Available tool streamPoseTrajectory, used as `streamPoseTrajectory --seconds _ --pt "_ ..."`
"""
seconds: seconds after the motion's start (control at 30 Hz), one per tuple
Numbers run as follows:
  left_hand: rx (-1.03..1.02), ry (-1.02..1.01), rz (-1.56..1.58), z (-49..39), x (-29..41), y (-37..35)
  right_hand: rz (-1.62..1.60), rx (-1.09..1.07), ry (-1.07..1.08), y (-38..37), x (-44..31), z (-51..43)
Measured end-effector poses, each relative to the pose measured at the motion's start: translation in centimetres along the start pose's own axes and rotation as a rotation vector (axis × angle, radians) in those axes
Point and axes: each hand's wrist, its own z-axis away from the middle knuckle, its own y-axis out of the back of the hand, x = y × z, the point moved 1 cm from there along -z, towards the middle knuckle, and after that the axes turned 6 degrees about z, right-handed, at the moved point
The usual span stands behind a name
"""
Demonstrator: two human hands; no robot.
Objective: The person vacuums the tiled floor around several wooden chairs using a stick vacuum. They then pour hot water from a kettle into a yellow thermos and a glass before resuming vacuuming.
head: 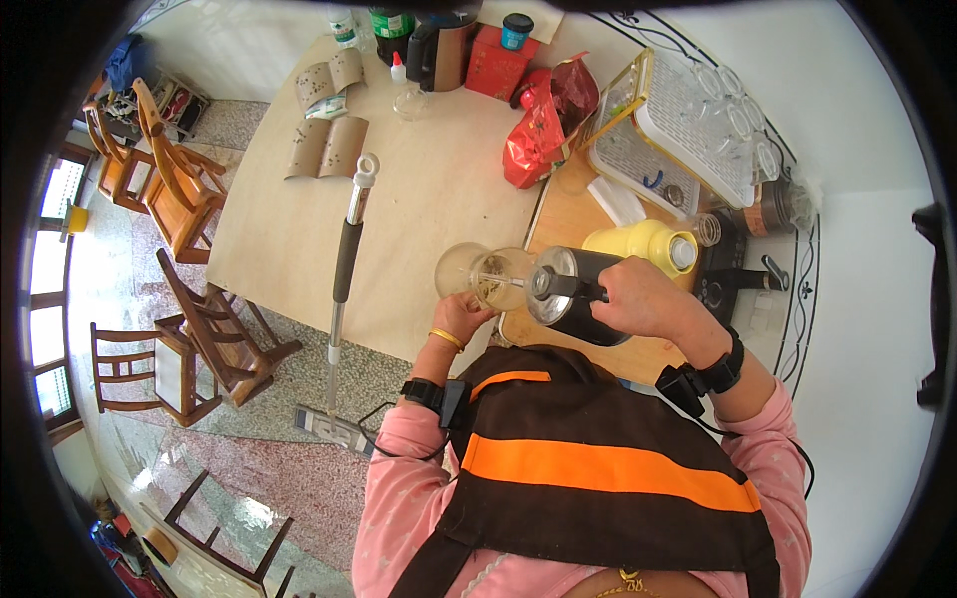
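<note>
My right hand [644,299] is closed round the handle of a dark electric kettle [591,299], which is tipped to the left. From its spout a thin stream of water runs into a clear glass vessel [502,280] with dark tea leaves in it. The fingers of my left hand [465,314] hold this vessel low on its near side. Touching or just behind it is a round clear glass piece [454,269]; whether the two are joined I cannot tell. Beyond the kettle a yellow thermos flask [635,243] has a pale lid.
A mop handle [345,261] leans against the table [419,217]. Farther back are cardboard pieces [327,148], a small glass lid [410,105], a metal kettle [446,56] and a red foil bag [534,142]. A two-tier rack [695,134] holding glasses stands at right; wooden chairs [179,202] stand left.
</note>
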Motion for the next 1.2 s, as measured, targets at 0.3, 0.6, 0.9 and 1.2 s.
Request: streamPoseTrajectory --seconds 0.3,0.6,0.9,1.2 --pt "0.029 -0.017 0.047 -0.3 -1.5 -0.7 0.061 0.000 0.041 0.8 -0.7 -0.6" --pt "0.046 -0.011 0.011 -0.3 -1.2 -0.7 0.138 -0.024 0.078 1.9 -1.4 -1.0" --pt "0.063 -0.018 0.030 -0.6 -0.3 -0.8 0.230 -0.068 0.110 2.7 -1.7 -2.2" --pt "0.102 -0.044 -0.050 -1.0 1.0 -0.5 0.272 -0.075 0.113 4.0 -2.1 -3.5"
